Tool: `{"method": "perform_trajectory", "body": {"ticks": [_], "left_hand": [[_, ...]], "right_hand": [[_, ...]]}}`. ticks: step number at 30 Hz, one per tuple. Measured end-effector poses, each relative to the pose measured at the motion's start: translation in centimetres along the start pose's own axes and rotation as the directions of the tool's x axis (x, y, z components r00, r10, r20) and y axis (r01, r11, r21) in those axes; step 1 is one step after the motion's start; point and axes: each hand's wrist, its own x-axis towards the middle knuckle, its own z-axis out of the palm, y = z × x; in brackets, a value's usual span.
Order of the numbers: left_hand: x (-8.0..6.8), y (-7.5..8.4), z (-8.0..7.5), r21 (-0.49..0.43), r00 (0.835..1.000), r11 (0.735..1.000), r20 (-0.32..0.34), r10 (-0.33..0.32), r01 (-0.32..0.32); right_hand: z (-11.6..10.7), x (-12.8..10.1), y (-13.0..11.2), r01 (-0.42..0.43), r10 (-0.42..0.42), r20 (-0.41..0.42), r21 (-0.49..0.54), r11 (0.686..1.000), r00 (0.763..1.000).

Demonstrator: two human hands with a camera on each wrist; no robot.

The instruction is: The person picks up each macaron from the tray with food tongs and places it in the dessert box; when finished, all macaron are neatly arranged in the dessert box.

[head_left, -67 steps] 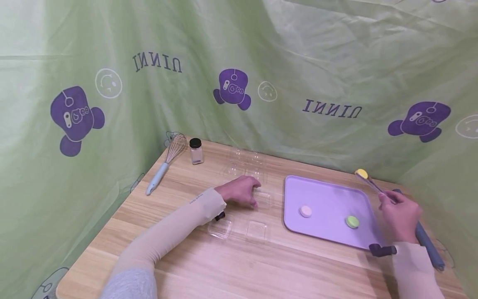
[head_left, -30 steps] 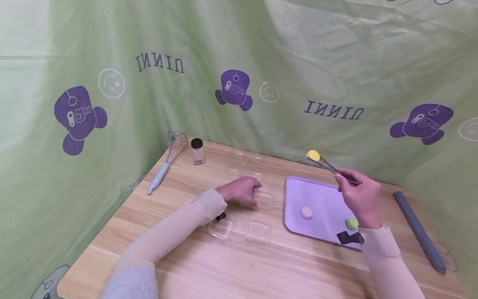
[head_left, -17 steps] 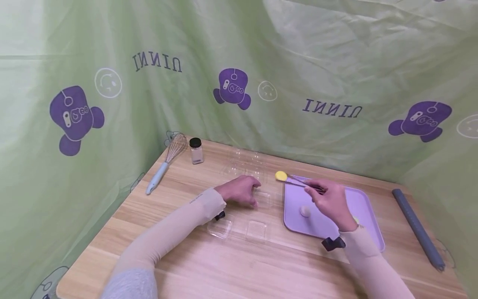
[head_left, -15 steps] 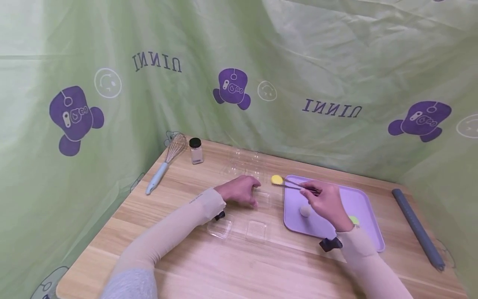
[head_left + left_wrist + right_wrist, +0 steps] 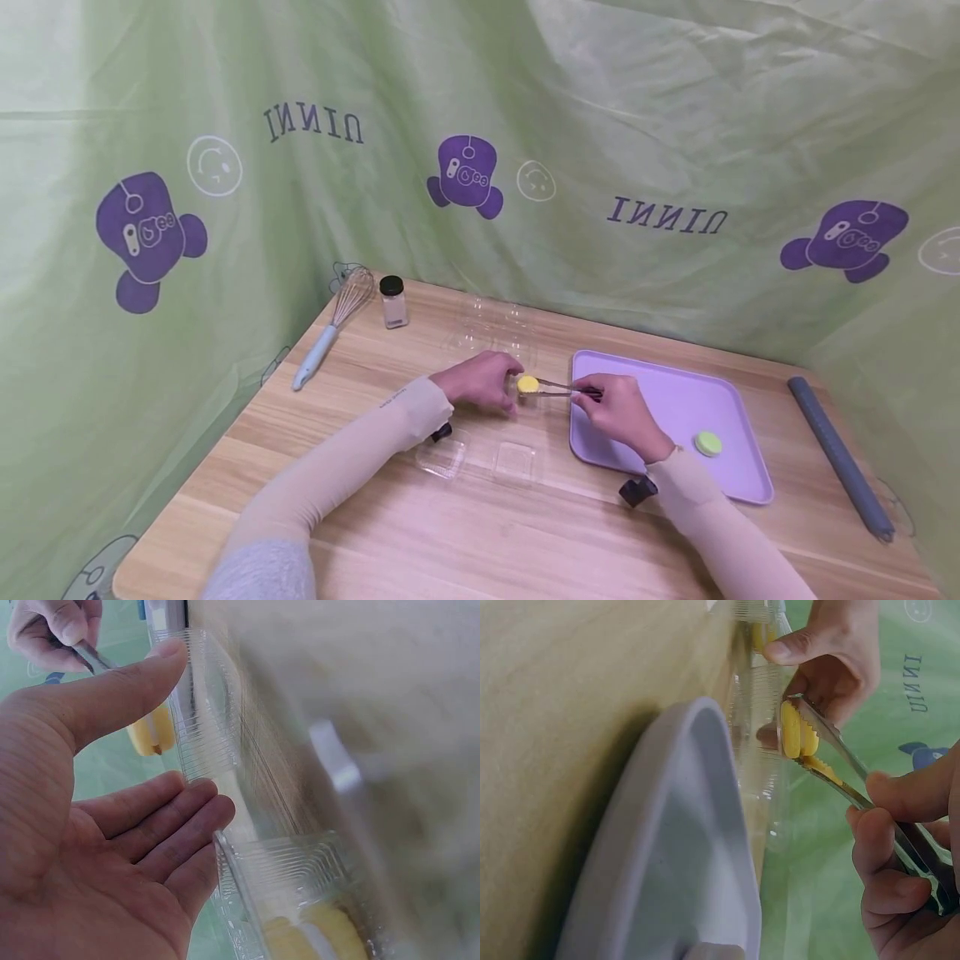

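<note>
tabletop [image 5: 375, 712] blurred, tongs [image 5: 900, 825] cut off

I see both of my arms covered in long, close-fitting cream sleeves that end at the wrists. The left sleeve [image 5: 352, 454] carries a small line of dark lettering near the cuff, too small for me to read, and higher up, near my elbow, a grey fuzzy layer shows under it. A small black device sits at each wrist: one beneath my left hand [image 5: 480, 381], one strapped behind my right hand [image 5: 618, 412]. My hands are bare, without rings or gloves.
</note>
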Motion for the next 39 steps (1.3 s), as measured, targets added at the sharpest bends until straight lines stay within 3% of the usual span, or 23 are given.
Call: {"method": "perform_trajectory", "body": {"ticks": [15, 39], "left_hand": [[0.0, 0.0, -0.1, 0.024, 1.0, 1.0, -0.005, 0.02, -0.02], [-0.2, 0.1, -0.1, -0.002, 1.0, 1.0, -0.013, -0.004, 0.004]], "right_hand": [[1.7, -0.2, 0.0, 0.025, -0.022, 0.054, -0.052, 0.998, 0.998], [1.5, -0.2, -0.6, 0.007, 0.002, 0.096, -0.094, 0.996, 0.995]]}}
